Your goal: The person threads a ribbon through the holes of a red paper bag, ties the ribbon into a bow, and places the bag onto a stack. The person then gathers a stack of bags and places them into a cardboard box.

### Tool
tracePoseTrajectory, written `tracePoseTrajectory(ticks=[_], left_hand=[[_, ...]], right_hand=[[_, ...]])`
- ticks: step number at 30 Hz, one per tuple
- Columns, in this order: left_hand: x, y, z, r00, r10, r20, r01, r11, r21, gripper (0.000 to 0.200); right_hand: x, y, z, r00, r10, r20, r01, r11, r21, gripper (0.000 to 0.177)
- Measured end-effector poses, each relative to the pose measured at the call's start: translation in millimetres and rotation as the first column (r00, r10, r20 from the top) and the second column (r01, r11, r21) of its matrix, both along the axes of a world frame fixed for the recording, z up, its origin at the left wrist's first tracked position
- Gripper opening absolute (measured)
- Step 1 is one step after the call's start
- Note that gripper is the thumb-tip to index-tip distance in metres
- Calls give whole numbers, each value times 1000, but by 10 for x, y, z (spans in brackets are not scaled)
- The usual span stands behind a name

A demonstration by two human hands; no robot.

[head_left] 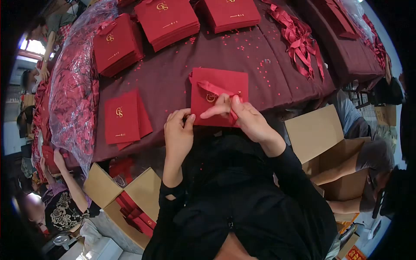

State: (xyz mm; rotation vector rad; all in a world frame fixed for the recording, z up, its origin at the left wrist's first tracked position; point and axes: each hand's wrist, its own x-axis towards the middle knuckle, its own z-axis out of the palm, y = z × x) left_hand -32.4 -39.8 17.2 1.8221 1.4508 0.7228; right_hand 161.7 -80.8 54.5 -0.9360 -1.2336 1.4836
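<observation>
A flat red paper bag (219,78) with gold lettering lies before me near the table's front edge. My left hand (178,130) grips its lower left corner, thumb on top and fingers curled beneath. My right hand (251,119) is over the bag's right half, closed on a red ribbon (208,86) that runs across the gold print, index finger stretched to the left. Part of the print is hidden by the fingers and ribbon. Left of my left hand, a couple of similar flat red bags (122,116) overlap on the cloth.
Stacks of red bags (173,26) stand at the back. Loose red ribbons (299,39) lie at the right; clear plastic (71,86) covers red items at the left. Open cartons (314,130) flank me. Another person (65,208) works at the left, and someone's legs (346,171) show at the right.
</observation>
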Motion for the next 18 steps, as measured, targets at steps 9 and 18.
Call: tracePoseTrajectory(ticks=[9, 18], left_hand=[[55, -38, 48, 998, -27, 58, 32, 997, -76, 15], [67, -43, 23, 994, -30, 108, 36, 998, -51, 15]], right_hand=[[167, -27, -121, 988, -147, -38, 118, 903, -413, 55], [148, -1, -159, 969, -243, -47, 199, 880, -431, 42]])
